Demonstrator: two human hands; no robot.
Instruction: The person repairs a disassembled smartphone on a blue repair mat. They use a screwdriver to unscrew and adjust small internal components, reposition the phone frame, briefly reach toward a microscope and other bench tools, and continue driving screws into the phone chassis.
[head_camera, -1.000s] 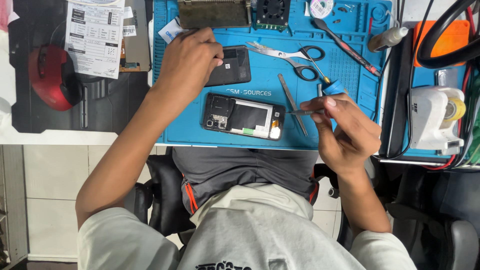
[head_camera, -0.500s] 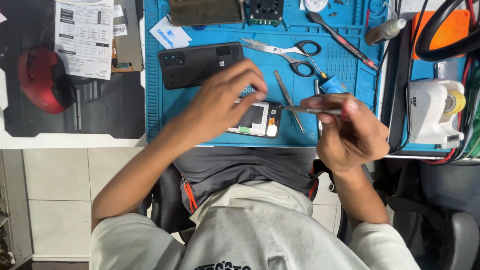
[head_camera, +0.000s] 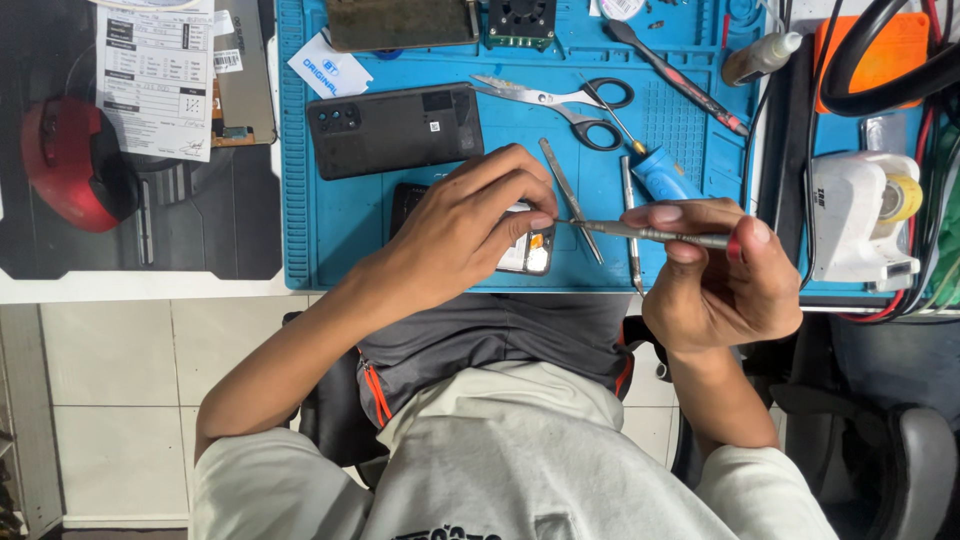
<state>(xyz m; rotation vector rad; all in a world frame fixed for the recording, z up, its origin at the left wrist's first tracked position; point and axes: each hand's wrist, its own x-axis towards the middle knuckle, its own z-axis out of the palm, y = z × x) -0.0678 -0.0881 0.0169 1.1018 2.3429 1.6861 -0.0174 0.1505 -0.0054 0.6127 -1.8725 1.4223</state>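
Note:
My right hand (head_camera: 722, 278) holds a thin metal screwdriver (head_camera: 655, 234) level, tip pointing left. My left hand (head_camera: 465, 228) pinches at that tip with thumb and forefinger, over an opened phone (head_camera: 528, 254) that lies on the blue work mat (head_camera: 330, 240). My left hand hides most of the phone. A black phone back cover (head_camera: 395, 130) lies on the mat just beyond my left hand.
Scissors (head_camera: 560, 100), tweezers (head_camera: 570, 200), a blue-handled driver (head_camera: 655, 170) and a small bottle (head_camera: 760, 58) lie on the mat. A white tape dispenser (head_camera: 860, 225) stands at right. A red mouse (head_camera: 70, 165) and a printed sheet (head_camera: 155, 75) are at left.
My left hand left the black back cover, which now lies at the mat's far left, and came to the screwdriver tip. My right hand lifted the screwdriver level.

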